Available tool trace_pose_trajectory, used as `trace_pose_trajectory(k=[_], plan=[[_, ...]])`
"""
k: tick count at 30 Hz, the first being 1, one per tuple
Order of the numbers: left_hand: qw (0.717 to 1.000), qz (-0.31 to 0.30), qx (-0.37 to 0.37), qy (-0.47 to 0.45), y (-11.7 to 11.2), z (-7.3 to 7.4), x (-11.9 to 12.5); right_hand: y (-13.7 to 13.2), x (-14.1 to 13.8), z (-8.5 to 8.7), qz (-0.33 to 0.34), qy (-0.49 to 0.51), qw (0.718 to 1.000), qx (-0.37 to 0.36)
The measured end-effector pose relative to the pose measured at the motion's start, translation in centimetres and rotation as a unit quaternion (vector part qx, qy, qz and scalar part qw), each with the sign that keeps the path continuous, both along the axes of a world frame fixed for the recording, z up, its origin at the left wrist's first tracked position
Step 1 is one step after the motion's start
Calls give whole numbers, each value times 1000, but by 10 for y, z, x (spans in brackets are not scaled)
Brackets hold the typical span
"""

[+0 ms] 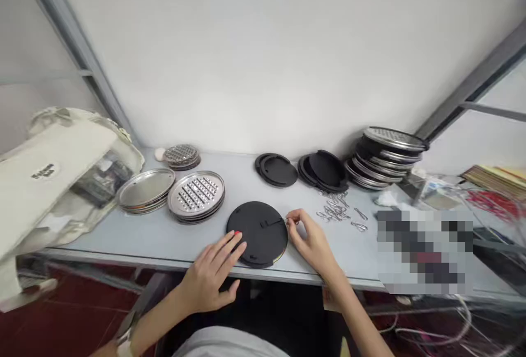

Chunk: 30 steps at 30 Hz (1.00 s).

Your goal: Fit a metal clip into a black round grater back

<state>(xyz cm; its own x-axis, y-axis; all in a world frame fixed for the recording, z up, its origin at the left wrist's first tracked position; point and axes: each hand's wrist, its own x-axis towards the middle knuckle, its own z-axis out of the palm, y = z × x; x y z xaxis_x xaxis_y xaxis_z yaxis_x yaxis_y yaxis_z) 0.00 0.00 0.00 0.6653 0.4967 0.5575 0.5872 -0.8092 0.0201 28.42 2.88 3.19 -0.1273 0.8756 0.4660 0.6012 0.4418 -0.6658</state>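
A round black plastic disc (263, 231) lies flat near the table's front edge, with small raised tabs and a slot on its upper face. My left hand (211, 275) rests its stretched fingertips on the disc's left side, with a red spot showing beside one fingertip. At the disc's right edge, my right hand (308, 239) pinches a small metal clip, mostly hidden by the thumb and forefinger. Similar bent-wire metal clips (335, 209) lie in a loose pile just beyond that hand.
Round metal grater plates (197, 195) are stacked left of the disc, beside smooth metal plates (146, 188) and smaller graters (181, 155). Black discs (277, 170) and black trays (324, 170) sit behind. A tall grater stack (388, 154) stands back right; a white bag (53, 181) leans left.
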Motion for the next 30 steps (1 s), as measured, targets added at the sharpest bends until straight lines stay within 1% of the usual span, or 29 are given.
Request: trace_pose_trajectory(k=[8, 14, 16, 23, 27, 30], plan=[[999, -6, 32, -6, 0, -3, 1, 4, 2, 3, -18, -16, 999, 21], [999, -2, 38, -4, 1, -5, 4, 4, 4, 2, -14, -41, 999, 7], [999, -2, 36, -3, 1, -6, 3, 4, 4, 1, -22, -40, 999, 4], [999, -2, 37, -2, 1, -6, 3, 3, 4, -2, -47, -38, 997, -41], [999, -3, 39, -2, 1, -5, 4, 1, 4, -1, -36, -9, 996, -78], [999, -1, 42, 1, 0, -4, 4, 2, 3, -2, -26, 5, 996, -88]])
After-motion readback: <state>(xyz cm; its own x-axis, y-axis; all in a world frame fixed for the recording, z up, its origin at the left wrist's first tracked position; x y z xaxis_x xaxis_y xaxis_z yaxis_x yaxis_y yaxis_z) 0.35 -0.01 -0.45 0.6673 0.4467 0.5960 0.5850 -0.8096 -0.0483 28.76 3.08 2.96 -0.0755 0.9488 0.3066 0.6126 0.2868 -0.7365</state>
